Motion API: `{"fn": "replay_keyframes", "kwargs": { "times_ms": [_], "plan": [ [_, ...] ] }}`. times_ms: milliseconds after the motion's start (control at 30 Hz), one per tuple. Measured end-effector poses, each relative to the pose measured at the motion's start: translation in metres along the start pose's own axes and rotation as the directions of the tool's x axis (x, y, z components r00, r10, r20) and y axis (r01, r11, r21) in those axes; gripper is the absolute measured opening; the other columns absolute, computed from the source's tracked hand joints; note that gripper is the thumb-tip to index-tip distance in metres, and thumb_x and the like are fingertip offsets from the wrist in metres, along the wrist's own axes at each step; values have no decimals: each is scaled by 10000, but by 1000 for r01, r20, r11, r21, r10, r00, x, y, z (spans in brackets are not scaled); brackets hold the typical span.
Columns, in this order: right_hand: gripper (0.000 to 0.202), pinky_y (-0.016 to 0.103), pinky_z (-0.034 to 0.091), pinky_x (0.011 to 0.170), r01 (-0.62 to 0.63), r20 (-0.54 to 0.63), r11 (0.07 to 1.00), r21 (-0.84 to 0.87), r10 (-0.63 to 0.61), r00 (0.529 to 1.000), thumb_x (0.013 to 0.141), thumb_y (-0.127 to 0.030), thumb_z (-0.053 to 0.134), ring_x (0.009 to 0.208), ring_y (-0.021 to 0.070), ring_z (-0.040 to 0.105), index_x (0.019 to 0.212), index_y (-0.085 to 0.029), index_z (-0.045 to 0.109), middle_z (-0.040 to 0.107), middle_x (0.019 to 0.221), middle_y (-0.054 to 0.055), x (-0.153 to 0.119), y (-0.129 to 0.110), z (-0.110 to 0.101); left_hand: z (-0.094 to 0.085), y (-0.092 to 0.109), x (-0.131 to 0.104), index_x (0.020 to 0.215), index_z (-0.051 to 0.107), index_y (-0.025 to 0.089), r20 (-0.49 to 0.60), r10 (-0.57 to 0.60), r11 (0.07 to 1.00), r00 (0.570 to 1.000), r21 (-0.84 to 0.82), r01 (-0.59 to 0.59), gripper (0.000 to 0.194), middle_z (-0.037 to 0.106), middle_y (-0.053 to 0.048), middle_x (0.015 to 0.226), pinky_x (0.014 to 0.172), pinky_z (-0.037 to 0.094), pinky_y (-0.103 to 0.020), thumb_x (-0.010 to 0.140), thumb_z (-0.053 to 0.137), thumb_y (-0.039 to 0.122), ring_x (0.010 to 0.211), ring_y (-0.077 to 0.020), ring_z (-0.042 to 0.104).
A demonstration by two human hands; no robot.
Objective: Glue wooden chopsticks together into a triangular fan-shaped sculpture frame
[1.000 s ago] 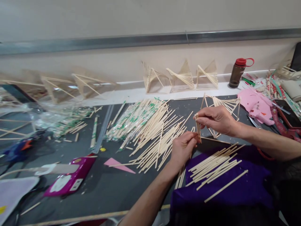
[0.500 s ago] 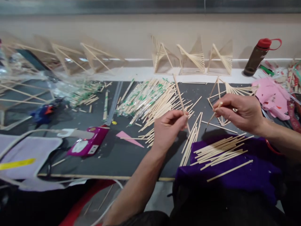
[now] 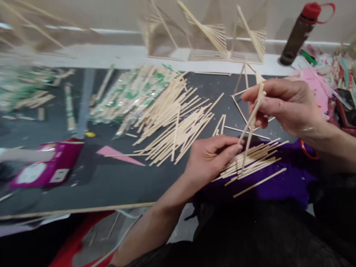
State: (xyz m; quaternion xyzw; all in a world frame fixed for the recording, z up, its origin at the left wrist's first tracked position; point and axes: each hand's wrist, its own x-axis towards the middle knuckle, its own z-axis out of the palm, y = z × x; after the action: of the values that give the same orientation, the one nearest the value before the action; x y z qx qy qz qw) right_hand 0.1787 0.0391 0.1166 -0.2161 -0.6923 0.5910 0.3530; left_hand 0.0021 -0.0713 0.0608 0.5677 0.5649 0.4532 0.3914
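My left hand (image 3: 213, 157) pinches a thin wooden chopstick (image 3: 243, 134) between thumb and fingers, slanting up to the right. Another chopstick (image 3: 247, 150) hangs downward from my right hand (image 3: 286, 104), whose thumb and fingers are closed around its upper end. The upper parts of both sticks come together at the right fingertips; whether they touch is unclear. Below them, several loose chopsticks (image 3: 260, 161) lie on a purple cloth (image 3: 289, 185) over my lap. Behind my right hand stands a small stick frame (image 3: 239, 107), partly hidden.
Loose chopsticks (image 3: 186, 126) and green-printed wrapped ones (image 3: 133, 92) cover the middle of the dark table (image 3: 111, 189). Finished-looking stick frames (image 3: 208, 29) line the wall ledge beside a red-capped bottle (image 3: 297, 37). A magenta box (image 3: 47, 165) and pink paper triangle (image 3: 119, 155) lie left.
My left hand has brought its chopstick rightward and down to the one in my right hand. My right hand has risen slightly in view. The camera view has shifted down and closer to the table.
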Motion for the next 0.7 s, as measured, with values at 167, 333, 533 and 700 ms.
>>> {"fn": "replay_keyframes", "kwargs": {
  "times_ms": [167,333,533,700],
  "plan": [
    [129,156,504,525,-28,-66,995,93,34,997,889,-293,693,642,70,677,939,-186,744,686,752,-36,-10,4,-10,1,3,7,775,796,252,25,8,1000,1000,20,-9,137,726,-6,684,508,494,-226,815,678,308,608,-152,641],
    [218,179,521,512,-147,-149,989,-3,145,978,870,-398,694,669,104,691,945,-197,729,694,804,-5,-23,10,-21,5,-2,11,817,806,249,15,-3,999,1000,49,3,151,720,-3,664,509,491,-221,822,675,325,590,-148,630],
    [354,209,540,553,-161,-294,975,-156,110,949,880,-549,639,725,132,701,941,-203,681,679,806,15,-34,20,-27,8,-7,19,820,816,264,126,8,997,992,79,-18,184,754,-16,739,502,488,-221,828,669,374,596,-151,634],
    [267,205,522,581,-128,-328,981,-143,75,942,909,-458,605,688,100,680,940,-198,661,673,807,-15,-38,23,-31,9,-10,30,895,821,257,163,-3,997,987,77,-10,180,745,-11,692,462,450,-209,792,710,354,568,-148,618]
  ]
}}
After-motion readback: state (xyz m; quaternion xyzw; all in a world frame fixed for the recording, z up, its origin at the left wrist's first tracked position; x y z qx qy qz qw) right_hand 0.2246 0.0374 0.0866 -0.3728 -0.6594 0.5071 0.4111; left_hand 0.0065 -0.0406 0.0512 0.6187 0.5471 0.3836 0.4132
